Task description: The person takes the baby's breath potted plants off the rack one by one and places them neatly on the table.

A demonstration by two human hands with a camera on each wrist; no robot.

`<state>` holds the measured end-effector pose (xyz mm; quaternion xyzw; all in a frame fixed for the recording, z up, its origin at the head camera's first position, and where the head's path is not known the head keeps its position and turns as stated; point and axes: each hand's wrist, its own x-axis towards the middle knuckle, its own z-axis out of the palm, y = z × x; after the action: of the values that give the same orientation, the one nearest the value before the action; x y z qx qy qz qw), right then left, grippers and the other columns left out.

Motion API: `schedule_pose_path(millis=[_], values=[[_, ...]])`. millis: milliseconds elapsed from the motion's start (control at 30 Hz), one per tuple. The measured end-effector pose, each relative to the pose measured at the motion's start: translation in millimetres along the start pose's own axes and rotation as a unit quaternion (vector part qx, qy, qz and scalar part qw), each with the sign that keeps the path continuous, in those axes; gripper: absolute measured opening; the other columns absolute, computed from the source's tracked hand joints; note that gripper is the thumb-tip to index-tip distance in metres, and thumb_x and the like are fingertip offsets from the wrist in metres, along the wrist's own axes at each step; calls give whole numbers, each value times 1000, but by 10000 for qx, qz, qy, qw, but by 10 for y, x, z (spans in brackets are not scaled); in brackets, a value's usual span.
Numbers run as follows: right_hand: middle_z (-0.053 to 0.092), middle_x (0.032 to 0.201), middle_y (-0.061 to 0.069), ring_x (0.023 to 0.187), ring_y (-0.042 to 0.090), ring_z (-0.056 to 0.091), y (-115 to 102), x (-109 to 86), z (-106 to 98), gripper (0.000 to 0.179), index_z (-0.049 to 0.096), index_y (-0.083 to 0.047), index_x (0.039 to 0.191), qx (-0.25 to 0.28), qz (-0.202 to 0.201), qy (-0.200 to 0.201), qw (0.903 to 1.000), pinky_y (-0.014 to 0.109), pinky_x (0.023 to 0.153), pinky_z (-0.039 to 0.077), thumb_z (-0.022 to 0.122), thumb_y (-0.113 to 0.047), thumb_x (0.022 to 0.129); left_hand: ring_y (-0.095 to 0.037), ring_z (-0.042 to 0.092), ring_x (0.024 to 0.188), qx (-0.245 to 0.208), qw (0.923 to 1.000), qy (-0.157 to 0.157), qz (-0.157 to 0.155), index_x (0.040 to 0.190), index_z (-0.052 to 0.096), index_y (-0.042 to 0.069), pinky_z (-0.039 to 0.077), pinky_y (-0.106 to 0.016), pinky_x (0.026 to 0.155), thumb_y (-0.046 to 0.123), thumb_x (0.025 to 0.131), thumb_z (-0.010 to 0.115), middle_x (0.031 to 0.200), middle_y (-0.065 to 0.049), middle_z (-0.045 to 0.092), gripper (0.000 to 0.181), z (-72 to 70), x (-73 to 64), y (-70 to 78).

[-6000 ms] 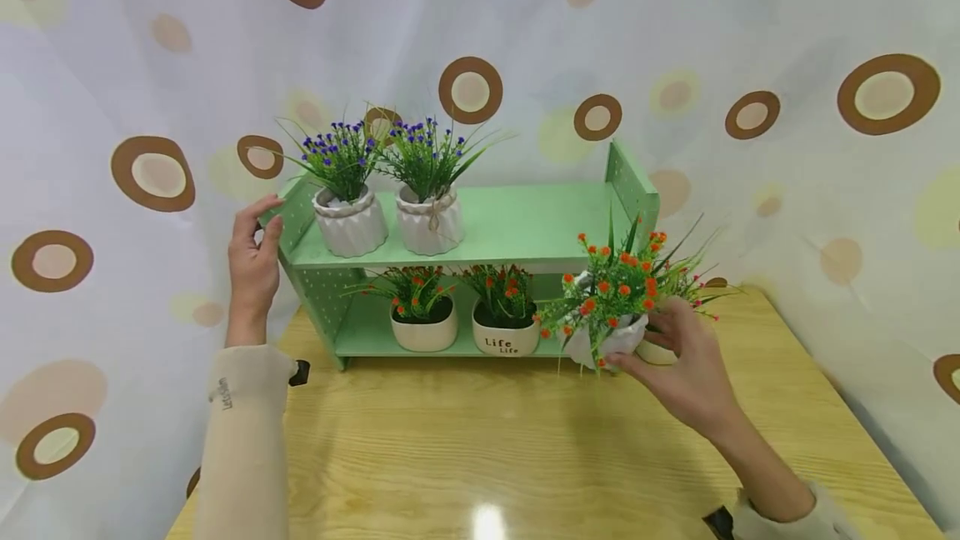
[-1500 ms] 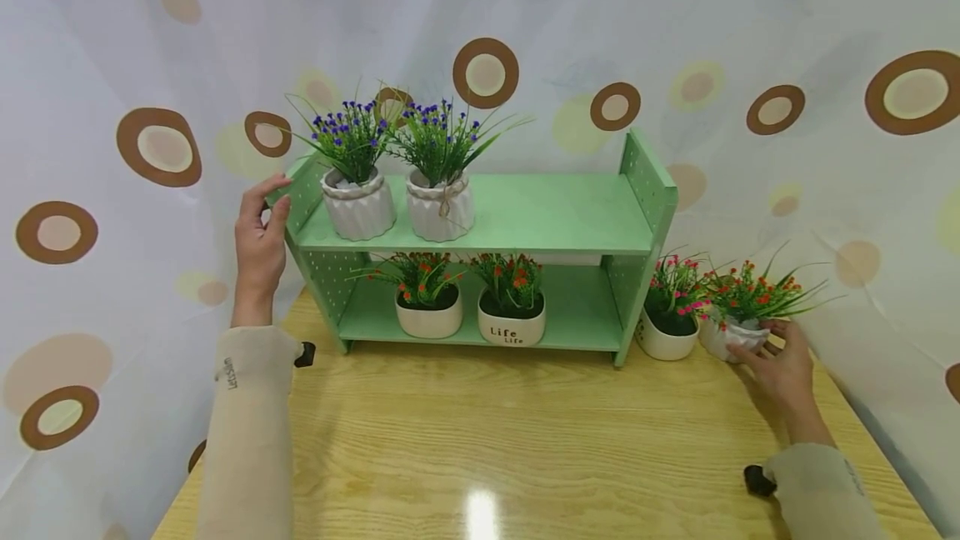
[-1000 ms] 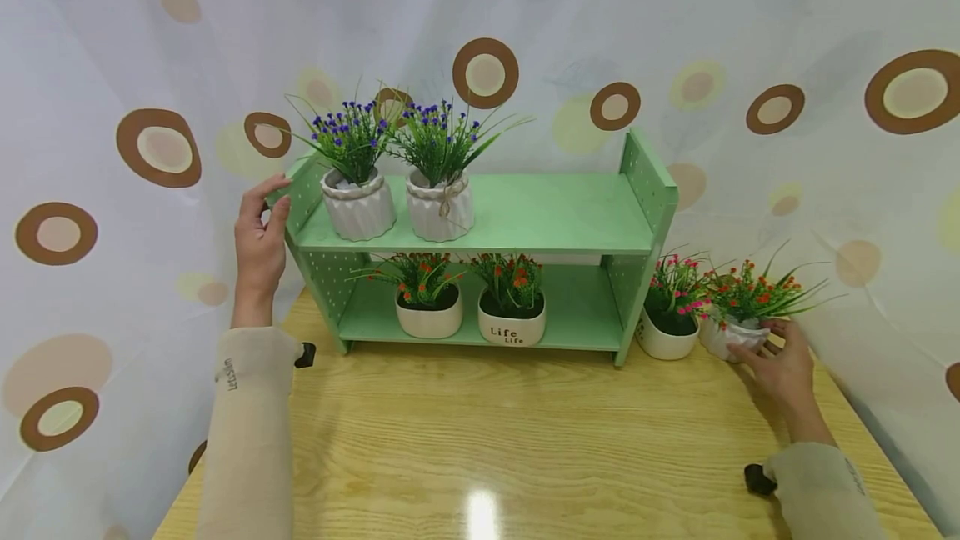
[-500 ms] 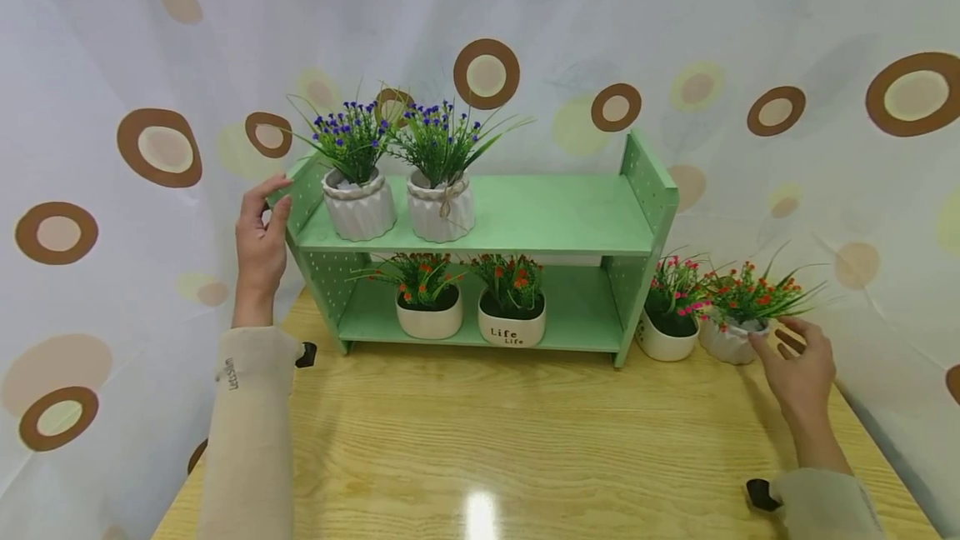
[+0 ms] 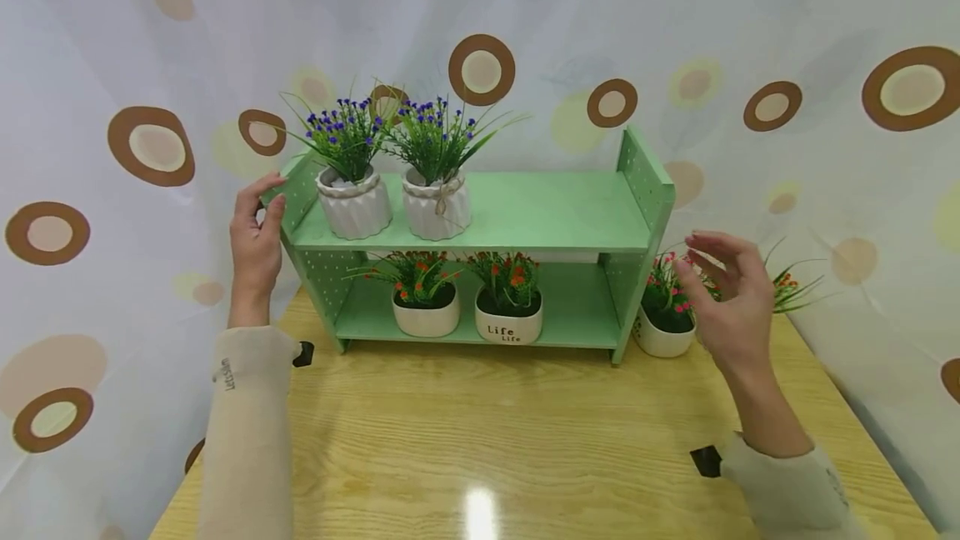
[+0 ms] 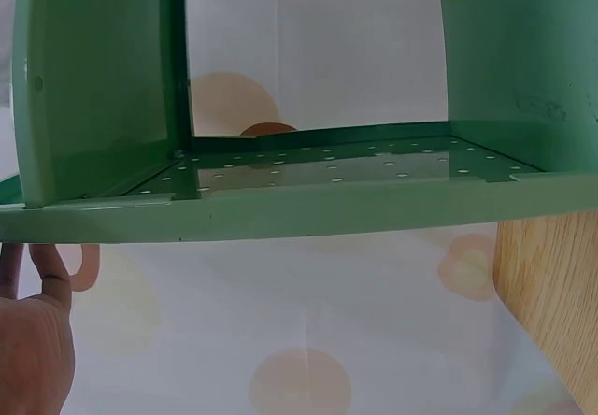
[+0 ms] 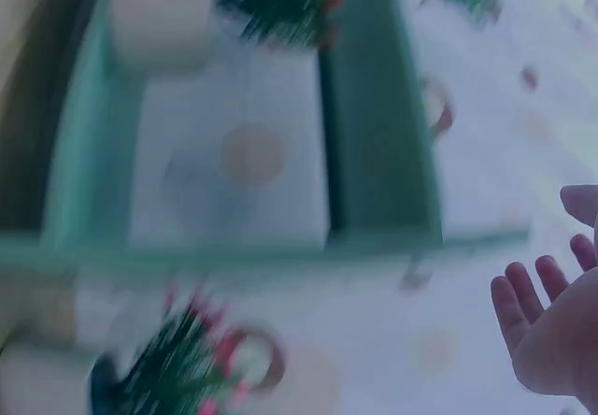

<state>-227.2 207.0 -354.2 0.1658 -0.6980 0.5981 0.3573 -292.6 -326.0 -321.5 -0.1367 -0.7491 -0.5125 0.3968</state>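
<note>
A green two-tier shelf [image 5: 562, 211] stands on the wooden table. My left hand [image 5: 253, 252] touches the outside of its left side panel [image 6: 280, 217] with its fingertips, near the top. My right hand [image 5: 735, 298] is in the air right of the shelf, fingers loosely bent and holding nothing. Behind that hand is a potted plant with orange flowers [image 5: 791, 294]; its pot is hidden. Just left of the hand stands a cream pot with pink flowers [image 5: 664, 332], beside the shelf's right panel. The right wrist view is blurred.
On the upper tier, two white fluted pots [image 5: 354, 205] with purple flowers stand at the left. Two cream pots [image 5: 510, 319] with orange-red flowers sit on the lower tier. A patterned curtain [image 5: 525, 15] hangs behind; the table [image 5: 480, 423] extends in front.
My right hand carried the white pot of orange flowers from before the shelf to the table's right side, let go of it, then rose and moved left. My left hand stayed at the panel.
</note>
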Motion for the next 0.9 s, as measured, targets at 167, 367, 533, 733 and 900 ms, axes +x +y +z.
schedule_pose_path(millis=[167, 367, 533, 733, 900], values=[[52, 129, 13, 120, 28, 53, -421, 209, 575, 46, 48, 3, 131, 264, -133, -1368, 9902, 34, 101, 42, 63, 5, 87, -13, 41, 132, -2, 10000, -34, -32, 127, 57, 2, 33, -25, 99, 14, 99, 52, 138, -7, 51, 31, -6, 18, 4], [44, 140, 14, 129, 35, 44, -660, 467, 1206, 51, 45, -1, 136, 192, 148, -2559, 9664, 45, 107, 35, 65, -6, 90, -12, 41, 132, 11, 9999, 61, -84, 126, 57, 2, 33, -24, 99, 14, 99, 53, 138, -7, 52, 30, -13, 16, 12], [40, 145, 1, 133, 25, 41, -392, 606, 1601, 58, 42, -18, 142, -45, 258, -2944, 9553, 43, 108, 34, 67, -24, 90, -12, 41, 132, 48, 10000, 18, -59, 127, 56, 2, 32, -25, 102, 15, 99, 52, 138, -6, 51, 31, 8, 15, 23], [35, 148, 5, 137, 26, 35, -238, 677, 1962, 64, 39, -27, 145, -362, 289, -3273, 9438, 47, 107, 34, 69, -32, 89, -12, 41, 131, 59, 9999, 53, -78, 126, 57, 2, 33, -25, 100, 15, 99, 52, 139, -8, 50, 30, -1, -3, 25], [35, 147, 9, 137, 27, 35, -232, 709, 2109, 64, 38, -27, 144, -534, 312, -3274, 9429, 46, 108, 34, 69, -33, 88, -12, 42, 131, 7, 10000, 42, -67, 126, 56, 2, 33, -24, 99, 14, 99, 52, 139, -12, 50, 30, -2, -6, 23]])
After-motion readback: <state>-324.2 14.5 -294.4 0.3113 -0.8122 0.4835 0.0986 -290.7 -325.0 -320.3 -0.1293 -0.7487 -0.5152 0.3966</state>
